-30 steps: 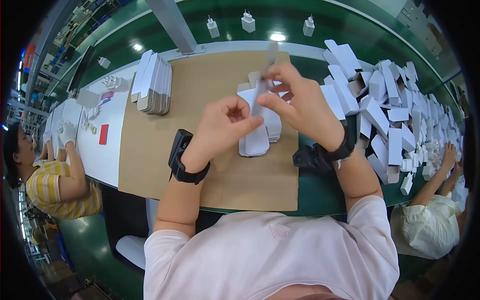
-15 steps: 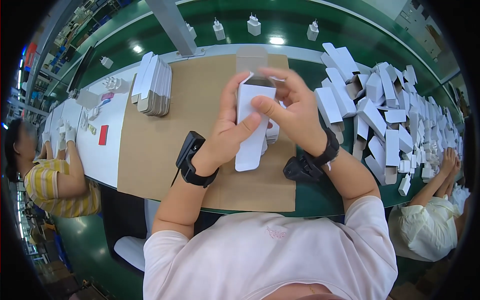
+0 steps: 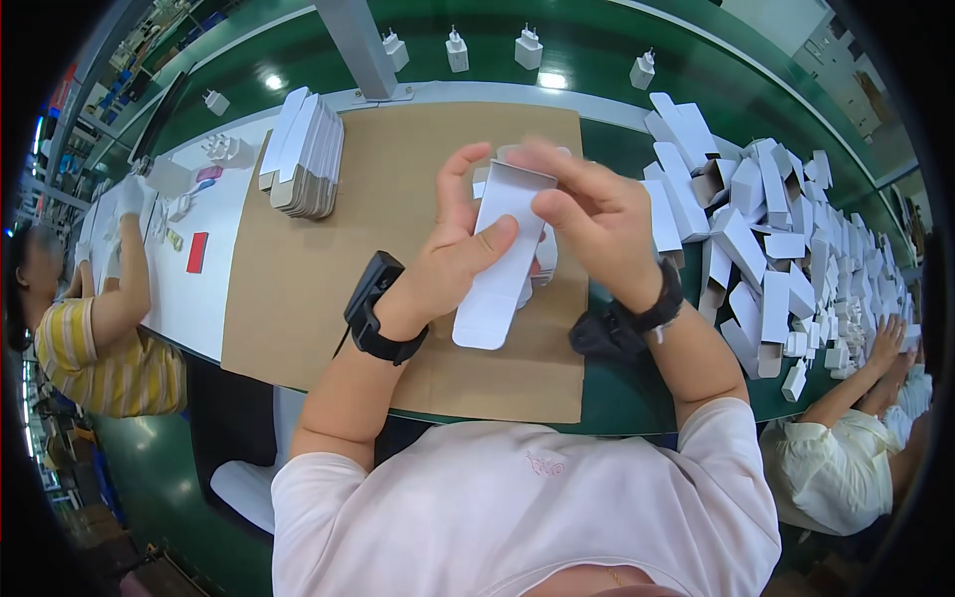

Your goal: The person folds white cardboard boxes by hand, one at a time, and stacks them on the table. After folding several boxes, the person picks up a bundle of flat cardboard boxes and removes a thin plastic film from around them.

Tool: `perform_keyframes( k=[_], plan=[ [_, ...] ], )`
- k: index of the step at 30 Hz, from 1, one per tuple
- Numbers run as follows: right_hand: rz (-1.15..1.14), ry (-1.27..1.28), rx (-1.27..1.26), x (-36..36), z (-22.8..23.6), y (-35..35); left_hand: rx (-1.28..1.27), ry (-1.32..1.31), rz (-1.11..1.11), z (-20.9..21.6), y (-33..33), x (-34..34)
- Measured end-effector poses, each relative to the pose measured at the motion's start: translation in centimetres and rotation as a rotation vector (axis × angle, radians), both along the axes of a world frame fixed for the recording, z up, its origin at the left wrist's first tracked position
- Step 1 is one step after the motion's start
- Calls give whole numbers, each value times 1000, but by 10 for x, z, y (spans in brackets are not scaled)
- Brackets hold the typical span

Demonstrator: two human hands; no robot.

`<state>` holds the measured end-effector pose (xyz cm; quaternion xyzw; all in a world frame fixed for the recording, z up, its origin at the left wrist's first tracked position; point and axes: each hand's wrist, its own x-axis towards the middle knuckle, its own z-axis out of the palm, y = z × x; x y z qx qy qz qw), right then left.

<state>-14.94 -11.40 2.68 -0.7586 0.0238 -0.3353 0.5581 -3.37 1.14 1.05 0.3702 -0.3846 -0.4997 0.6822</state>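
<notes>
A narrow white cardboard box [image 3: 502, 254] is held in front of me, tilted, its far end pointing away. My left hand [image 3: 463, 254] grips it, thumb lying across the top face and the other fingers along the side and beneath. At the far end is my right hand [image 3: 592, 204], thumb by the box's right edge and blurred fingers curled over the end. Behind the box, partly hidden by it and my hands, sit small white pieces [image 3: 544, 261] on a brown cardboard sheet [image 3: 398, 159].
A stack of flattened white boxes [image 3: 303, 159] stands on the sheet's far left. At right lies a heap of white boxes [image 3: 761, 219] with small white chargers [image 3: 796, 373]. More plug chargers [image 3: 528, 48] stand along the far green surface. Co-workers sit at both sides.
The flap that stood up beyond the box's far end no longer stands out there. My right fingers have come over that end, and the box's near end has swung slightly left.
</notes>
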Motion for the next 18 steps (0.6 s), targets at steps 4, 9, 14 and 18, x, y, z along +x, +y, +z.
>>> perform_keyframes(
  k=[4,9,14,18],
  plan=[
    [141,158,174,-2,12,-15,29,-273,62,-3,2,4],
    [121,207,308,-2,16,-20,61,-351,72,-4,3,5],
    [118,258,258,-2,17,-20,57,-402,74,-4,3,6],
    [203,105,113,-1,4,-23,12,-388,123,-6,-1,4]
  ],
)
